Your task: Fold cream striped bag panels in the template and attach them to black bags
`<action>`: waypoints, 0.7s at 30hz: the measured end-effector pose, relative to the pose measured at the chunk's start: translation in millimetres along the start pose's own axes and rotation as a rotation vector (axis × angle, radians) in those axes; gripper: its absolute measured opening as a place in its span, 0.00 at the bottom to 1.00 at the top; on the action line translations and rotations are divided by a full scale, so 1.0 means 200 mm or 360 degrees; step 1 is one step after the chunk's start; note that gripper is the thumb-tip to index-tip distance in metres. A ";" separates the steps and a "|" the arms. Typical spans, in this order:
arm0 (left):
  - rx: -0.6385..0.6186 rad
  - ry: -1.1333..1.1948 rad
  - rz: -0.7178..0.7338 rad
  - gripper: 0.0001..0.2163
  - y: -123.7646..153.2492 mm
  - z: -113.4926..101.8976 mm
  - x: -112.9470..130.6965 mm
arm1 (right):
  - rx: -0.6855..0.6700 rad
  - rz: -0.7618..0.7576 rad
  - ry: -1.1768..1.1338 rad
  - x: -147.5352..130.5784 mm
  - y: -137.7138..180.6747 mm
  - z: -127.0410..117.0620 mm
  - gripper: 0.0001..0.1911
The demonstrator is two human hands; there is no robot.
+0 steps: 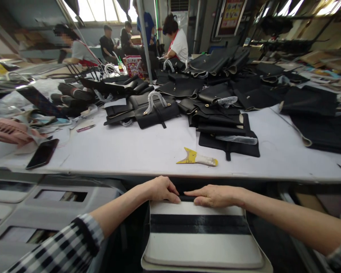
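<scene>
A cream bag panel (204, 248) with rounded lower corners and a wide black strip across it lies in front of me, below the table edge. My left hand (163, 189) is bent over the left part of its dark top edge, thumb and fingers closed on that edge. On the right part of the same edge rests my right hand (216, 195), with its index finger stretched toward the left hand and its thumb lying on the panel. The fingertips of both hands are slightly apart. What lies under the panel is mostly hidden.
Beyond the panel runs a white table (130, 151). On it lie a yellow notched tool (197, 158), a phone (42, 153), a pen (86, 128), black bags (159, 112) and a pink basket (13, 131). Grey pieces (65, 204) are at left. Several people sit or stand farther back.
</scene>
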State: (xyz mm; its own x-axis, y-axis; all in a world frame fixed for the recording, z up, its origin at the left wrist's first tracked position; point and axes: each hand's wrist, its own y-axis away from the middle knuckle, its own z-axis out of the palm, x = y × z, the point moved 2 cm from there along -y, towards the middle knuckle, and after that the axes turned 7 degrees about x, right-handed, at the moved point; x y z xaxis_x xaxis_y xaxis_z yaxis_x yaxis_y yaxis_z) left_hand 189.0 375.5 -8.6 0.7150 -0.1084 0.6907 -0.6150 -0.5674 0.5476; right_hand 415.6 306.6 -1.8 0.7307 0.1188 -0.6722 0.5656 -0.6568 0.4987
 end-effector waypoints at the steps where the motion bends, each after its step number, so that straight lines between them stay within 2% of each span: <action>1: -0.0017 0.0025 -0.0019 0.18 0.02 -0.01 -0.02 | 0.0003 0.0035 -0.0034 0.03 0.05 -0.01 0.29; 5: -0.0083 0.0096 -0.0160 0.21 0.10 -0.05 -0.10 | 0.0034 0.0216 -0.0146 0.17 0.25 -0.07 0.26; 9: -0.0118 0.0123 -0.0246 0.24 0.12 -0.07 -0.15 | 0.0041 0.0310 -0.0209 0.25 0.34 -0.10 0.26; 16: -0.0134 0.0099 -0.0183 0.20 0.08 -0.08 -0.12 | 0.0120 0.0233 -0.0201 0.25 0.28 -0.08 0.24; 21: -0.0084 -0.0009 -0.0113 0.17 0.05 -0.08 -0.08 | 0.0148 0.0140 -0.0076 0.15 0.16 -0.06 0.25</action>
State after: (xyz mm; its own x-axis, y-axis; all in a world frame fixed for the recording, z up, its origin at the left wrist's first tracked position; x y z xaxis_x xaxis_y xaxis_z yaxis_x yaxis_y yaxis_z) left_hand 165.4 385.1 -6.9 0.7592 -0.0743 0.6466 -0.5793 -0.5301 0.6192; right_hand 460.8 296.8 0.1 0.7559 0.0235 -0.6543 0.4605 -0.7295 0.5058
